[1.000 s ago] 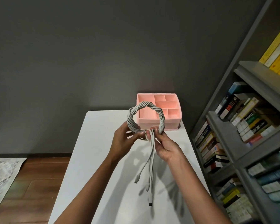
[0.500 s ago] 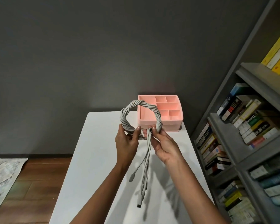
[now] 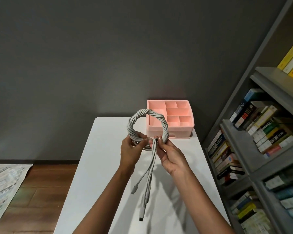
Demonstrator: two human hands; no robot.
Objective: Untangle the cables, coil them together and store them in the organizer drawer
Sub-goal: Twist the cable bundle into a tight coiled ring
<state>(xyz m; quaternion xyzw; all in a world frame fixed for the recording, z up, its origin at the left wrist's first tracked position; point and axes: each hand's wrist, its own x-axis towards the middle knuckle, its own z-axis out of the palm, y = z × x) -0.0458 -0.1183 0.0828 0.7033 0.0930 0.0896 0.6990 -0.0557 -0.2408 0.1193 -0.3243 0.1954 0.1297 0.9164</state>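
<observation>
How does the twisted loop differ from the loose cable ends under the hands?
Shape: the twisted loop is wound into a tight ring; the loose cable ends run straight as separate strands.
Pose: the loop stands above the hands; the ends hang below them.
Hold: the left hand and right hand grip the loop's base; the ends dangle free.
Shared: same pale grey cables.

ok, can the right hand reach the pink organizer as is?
Likely yes: nothing lies between the right hand and the organizer. But it and the left hand both hold the cable coil.
</observation>
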